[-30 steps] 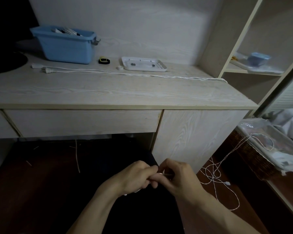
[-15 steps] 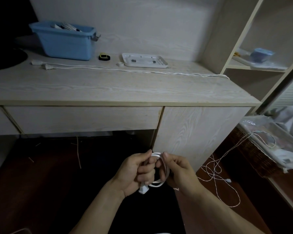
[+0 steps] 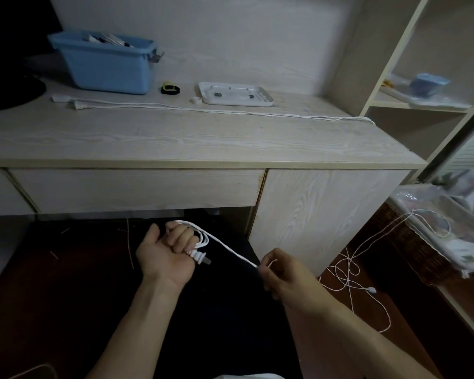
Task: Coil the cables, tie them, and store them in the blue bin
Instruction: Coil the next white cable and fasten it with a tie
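Upper left of frame: blue bin [image 3: 107, 65] on the counter [image 3: 175, 138], against the back wall, a few pale items showing over its rim. Just right of the bin, a small black and yellow band [image 3: 170, 89]. Further right, a white tray [image 3: 234, 94] with a small white cap [image 3: 195, 100] just beside its left edge.

Across the counter, in front of bin and tray: a long white cable [image 3: 203, 109] laid out nearly straight, 2 plug ends at the left below the bin, the far end reaching the counter's right edge.

Lower centre: left hand [image 3: 167, 253], palm turned up, fingers curled tight round a small coil of white cable [image 3: 201, 237]. Several loops stand out past the knuckles; the white plug [image 3: 200, 257] pokes out just under the little finger.

From the coil 1 strand runs taut down and right to the right hand [image 3: 282, 274], which pinches it between thumb and fingertips, the other fingers curled in. Hands apart, joined only by that strand.

Lower right: the rest of the thin white cable lies in loose tangles on the floor [image 3: 367, 294], a small connector at 1 end, and a length climbs onto a wicker basket [image 3: 411, 242] covered in clear plastic.

Upper right: shelf unit [image 3: 416, 105] holding a blue cup-like object in plastic wrap.
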`<state>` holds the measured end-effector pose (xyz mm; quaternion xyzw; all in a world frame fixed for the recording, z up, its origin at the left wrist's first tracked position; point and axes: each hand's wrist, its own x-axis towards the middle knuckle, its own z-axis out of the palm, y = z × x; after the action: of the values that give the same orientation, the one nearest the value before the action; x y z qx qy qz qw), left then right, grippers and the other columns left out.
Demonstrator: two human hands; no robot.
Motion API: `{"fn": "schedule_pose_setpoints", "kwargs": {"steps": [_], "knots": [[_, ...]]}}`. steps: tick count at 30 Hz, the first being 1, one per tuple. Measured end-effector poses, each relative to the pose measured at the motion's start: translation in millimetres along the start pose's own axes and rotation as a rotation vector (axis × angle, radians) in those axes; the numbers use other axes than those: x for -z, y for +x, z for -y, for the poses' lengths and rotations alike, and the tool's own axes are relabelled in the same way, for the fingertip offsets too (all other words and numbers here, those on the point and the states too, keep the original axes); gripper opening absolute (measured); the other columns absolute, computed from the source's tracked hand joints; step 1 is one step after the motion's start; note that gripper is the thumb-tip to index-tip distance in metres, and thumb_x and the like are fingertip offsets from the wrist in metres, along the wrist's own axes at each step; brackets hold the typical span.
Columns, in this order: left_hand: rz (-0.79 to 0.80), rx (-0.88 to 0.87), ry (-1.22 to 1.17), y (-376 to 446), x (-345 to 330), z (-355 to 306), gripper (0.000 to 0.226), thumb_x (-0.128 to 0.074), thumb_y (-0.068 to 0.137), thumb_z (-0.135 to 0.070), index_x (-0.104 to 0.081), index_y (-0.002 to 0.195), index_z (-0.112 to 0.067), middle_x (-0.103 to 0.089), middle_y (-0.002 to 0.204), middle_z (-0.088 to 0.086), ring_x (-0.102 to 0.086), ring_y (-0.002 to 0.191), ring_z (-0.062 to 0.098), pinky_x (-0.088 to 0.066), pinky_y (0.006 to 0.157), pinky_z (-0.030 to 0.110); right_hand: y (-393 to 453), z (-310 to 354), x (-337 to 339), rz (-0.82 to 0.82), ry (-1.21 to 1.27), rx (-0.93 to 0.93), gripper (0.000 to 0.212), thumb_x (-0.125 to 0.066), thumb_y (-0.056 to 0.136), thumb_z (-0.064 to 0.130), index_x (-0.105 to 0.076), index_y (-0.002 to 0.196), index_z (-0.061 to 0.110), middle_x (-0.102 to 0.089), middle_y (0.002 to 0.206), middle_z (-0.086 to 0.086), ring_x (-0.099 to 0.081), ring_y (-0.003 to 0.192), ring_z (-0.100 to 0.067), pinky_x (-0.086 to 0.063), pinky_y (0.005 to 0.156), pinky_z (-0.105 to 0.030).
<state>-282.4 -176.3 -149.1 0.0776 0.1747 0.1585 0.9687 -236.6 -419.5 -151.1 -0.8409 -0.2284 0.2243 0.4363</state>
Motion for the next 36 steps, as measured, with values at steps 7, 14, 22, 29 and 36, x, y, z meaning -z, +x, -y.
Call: {"fn": "schedule_pose_setpoints", "kwargs": {"steps": [7, 14, 22, 29, 36], "knots": [[0.008, -0.051, 0.413, 1.4, -8.0, 9.3, 0.031, -0.038, 0.104, -0.016, -0.051, 0.125, 0.003, -0.041, 0.058, -0.006, -0.035, 0.047, 0.007, -0.032, 0.057, 0.022, -9.0, 14.6, -24.4, 0.19, -0.33, 0.447, 0.025, -0.062, 0.093, 0.011, -0.072, 0.114, 0.02, -0.059, 0.105, 0.005, -0.059, 0.091, -0.002, -0.046, 0.08, -0.015], [0.111, -0.027, 0.673, -18.3, -12.5, 41.1, 0.019, -0.043, 0.101, -0.003, -0.059, 0.112, -0.001, -0.069, 0.081, 0.011, -0.069, 0.076, 0.019, -0.06, 0.077, 0.037, -8.1, 14.9, -25.0, 0.252, -0.361, 0.49, 0.026, -0.055, 0.1, 0.016, -0.07, 0.121, 0.017, -0.061, 0.109, 0.0, -0.061, 0.097, -0.01, -0.05, 0.086, -0.025], [0.367, -0.002, 1.407, -26.5, -9.0, 38.0, 0.011, -0.051, 0.1, -0.003, -0.062, 0.097, -0.003, -0.074, 0.077, 0.008, -0.071, 0.072, 0.019, -0.054, 0.067, 0.025, -8.4, 19.1, -15.0, 0.072, -0.246, 0.459, 0.016, -0.051, 0.101, 0.009, -0.059, 0.113, 0.017, -0.062, 0.09, 0.012, -0.059, 0.075, -0.003, -0.043, 0.066, -0.015], [0.555, 0.394, 1.546, -30.2, -13.6, 33.6, 0.027, -0.041, 0.103, -0.017, -0.055, 0.082, -0.007, -0.041, 0.052, 0.0, -0.03, 0.045, 0.012, -0.023, 0.045, 0.026, -6.4, 10.7, -8.3, -0.138, -0.17, 0.442, 0.011, -0.052, 0.102, 0.026, -0.056, 0.109, 0.019, -0.065, 0.08, 0.016, -0.062, 0.068, -0.006, -0.043, 0.06, -0.012], [0.644, 0.673, 1.38, -28.9, -10.0, 22.5, 0.039, -0.04, 0.094, -0.04, -0.037, 0.06, -0.021, -0.024, 0.044, -0.006, -0.014, 0.037, 0.009, -0.014, 0.038, 0.023, -0.8, 9.4, -15.8, -0.257, -0.243, 0.441, 0.035, -0.054, 0.094, 0.055, -0.061, 0.096, 0.021, -0.058, 0.072, 0.026, -0.06, 0.064, 0.002, -0.041, 0.055, -0.012]]}}
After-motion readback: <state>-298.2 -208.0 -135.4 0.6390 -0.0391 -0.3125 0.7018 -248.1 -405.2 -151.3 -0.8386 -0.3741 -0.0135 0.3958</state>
